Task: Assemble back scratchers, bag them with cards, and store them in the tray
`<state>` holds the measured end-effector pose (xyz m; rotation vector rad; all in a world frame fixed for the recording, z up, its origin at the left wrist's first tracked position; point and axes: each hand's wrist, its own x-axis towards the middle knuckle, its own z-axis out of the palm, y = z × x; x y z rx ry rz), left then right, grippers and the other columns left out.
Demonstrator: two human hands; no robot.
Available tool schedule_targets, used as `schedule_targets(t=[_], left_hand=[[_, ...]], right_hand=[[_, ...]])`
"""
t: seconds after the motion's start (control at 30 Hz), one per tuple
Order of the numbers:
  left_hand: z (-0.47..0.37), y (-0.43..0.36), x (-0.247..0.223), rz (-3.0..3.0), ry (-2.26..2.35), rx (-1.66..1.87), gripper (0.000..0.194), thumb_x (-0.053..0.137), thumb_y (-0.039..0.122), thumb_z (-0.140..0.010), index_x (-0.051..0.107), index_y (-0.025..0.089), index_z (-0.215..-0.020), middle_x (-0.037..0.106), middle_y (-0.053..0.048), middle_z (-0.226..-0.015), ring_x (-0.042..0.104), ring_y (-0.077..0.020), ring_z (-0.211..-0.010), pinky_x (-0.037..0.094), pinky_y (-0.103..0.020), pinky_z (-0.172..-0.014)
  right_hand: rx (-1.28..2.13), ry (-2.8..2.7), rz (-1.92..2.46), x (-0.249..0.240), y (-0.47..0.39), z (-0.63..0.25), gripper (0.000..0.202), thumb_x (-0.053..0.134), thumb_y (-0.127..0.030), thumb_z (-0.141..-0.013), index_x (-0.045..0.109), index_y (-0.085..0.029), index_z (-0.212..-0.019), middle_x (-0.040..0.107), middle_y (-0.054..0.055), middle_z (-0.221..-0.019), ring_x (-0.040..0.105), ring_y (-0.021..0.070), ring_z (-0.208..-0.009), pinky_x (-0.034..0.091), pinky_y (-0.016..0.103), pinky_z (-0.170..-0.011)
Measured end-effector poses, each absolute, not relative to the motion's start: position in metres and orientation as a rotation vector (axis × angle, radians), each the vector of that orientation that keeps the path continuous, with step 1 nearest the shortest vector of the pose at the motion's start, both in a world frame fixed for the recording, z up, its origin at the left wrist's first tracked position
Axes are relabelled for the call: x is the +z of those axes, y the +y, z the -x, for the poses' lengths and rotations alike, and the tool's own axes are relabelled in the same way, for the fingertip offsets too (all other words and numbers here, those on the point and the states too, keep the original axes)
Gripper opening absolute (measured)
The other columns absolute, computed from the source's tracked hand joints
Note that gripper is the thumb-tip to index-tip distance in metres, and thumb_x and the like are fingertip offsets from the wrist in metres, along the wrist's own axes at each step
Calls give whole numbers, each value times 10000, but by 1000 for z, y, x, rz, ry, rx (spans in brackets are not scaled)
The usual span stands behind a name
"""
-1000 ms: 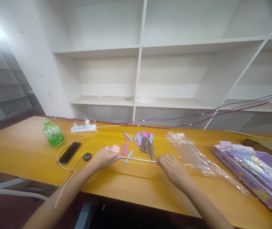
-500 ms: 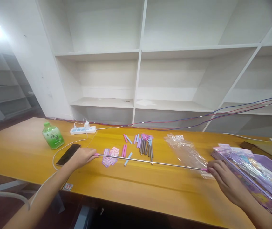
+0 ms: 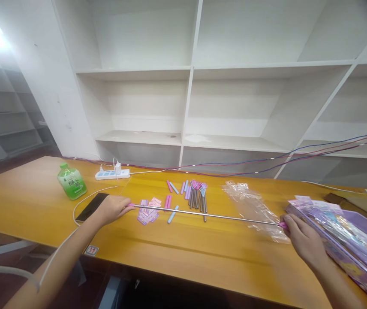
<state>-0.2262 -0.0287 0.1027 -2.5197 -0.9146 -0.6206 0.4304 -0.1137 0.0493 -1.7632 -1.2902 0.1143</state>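
Note:
An extended telescopic back scratcher [image 3: 203, 214], a thin silver rod with pink ends, stretches across the table between my hands. My left hand [image 3: 114, 209] is closed on its pink left end, above a dark phone [image 3: 91, 207]. At the other end, my right hand [image 3: 302, 238] grips the pink part, and the fingers hide much of it. Behind the rod lie several shorter back scratchers [image 3: 197, 199] with pink and blue claw-shaped heads. Loose pink handle sleeves [image 3: 168, 201], blue and purple ones, and small printed cards [image 3: 148, 211] are spread beside them.
Clear plastic bags [image 3: 251, 206] lie right of centre. A purple box [image 3: 338, 244] full of wrapped packages stands at the right edge. On the left are a green bottle [image 3: 72, 182] and a white power strip [image 3: 112, 174]. White shelves [image 3: 138, 137] and cables run behind the table.
My right hand has shifted slightly right and turned, its fingers now wrapped round the pink end. The rod has risen a little at its right side and lies more level. My left hand is almost unmoved.

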Motion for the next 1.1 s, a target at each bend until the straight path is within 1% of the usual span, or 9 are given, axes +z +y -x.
schedule_targets(t=[0.1,0.27,0.37,0.47,0.53,0.6,0.77,0.9,1.1], left_hand=[[231,-25,90,2547,-943,-688,351,529,438,-1060,632,212,-812,644,5,-662,570,-131,-585,287,-290,-570],[198,-14,73,2565,-1107,-754,402,511,487,-1054,644,218,-786,615,-9,-627,564,-138,-570,271,-282,-551],[126,-5,62,2677,-1197,-701,391,556,520,-1021,666,215,-803,680,-57,-694,614,-170,-613,280,-273,-560],[61,5,47,2696,-1372,-822,392,526,531,-1026,691,196,-907,716,-112,-765,655,-220,-663,359,-284,-611],[46,12,36,2740,-1383,-865,369,488,510,-1048,700,207,-1056,737,-105,-816,670,-226,-691,397,-293,-657],[51,18,25,2765,-1368,-825,365,468,496,-1062,695,217,-1120,746,-88,-828,672,-217,-700,397,-292,-680],[81,24,7,2800,-1373,-639,435,498,534,-1044,693,197,-850,732,-74,-774,621,-183,-659,310,-289,-630],[83,26,8,2901,-1464,-706,458,498,564,-1035,675,206,-811,691,-32,-734,569,-160,-655,275,-286,-626],[80,29,15,3002,-1580,-736,445,492,542,-1028,698,205,-823,621,-1,-700,503,-147,-643,259,-291,-628]], right_hand=[[78,-1143,1972,53,-103,-425,362,422,-484,-888,484,-248,-620,528,33,-568,515,222,-594,374,341,-575],[101,-915,2018,69,-72,-365,291,387,-359,-871,503,-244,-630,588,65,-624,518,236,-635,365,344,-602],[166,-1244,1835,77,-51,-268,348,312,-338,-945,472,-252,-648,590,84,-650,526,240,-641,374,345,-608],[156,-1451,1688,75,-34,-180,337,362,-400,-1002,517,-249,-744,647,84,-827,575,229,-746,407,331,-674],[126,-1645,1599,68,-25,-155,331,354,-403,-1038,549,-249,-818,652,87,-911,595,226,-799,411,324,-704],[142,-1841,1559,56,-17,-156,325,357,-423,-1062,565,-247,-883,660,80,-940,608,216,-805,406,311,-705],[466,-2047,1456,21,-11,-187,295,418,-468,-1074,603,-240,-1101,720,50,-969,670,209,-866,435,289,-746],[536,-2026,1336,15,-12,-201,347,419,-495,-1081,603,-251,-1245,741,47,-1008,684,209,-912,454,298,-803],[234,-1851,1643,21,10,-262,328,424,-403,-1047,692,-216,-1021,714,88,-952,637,228,-846,447,322,-781]])
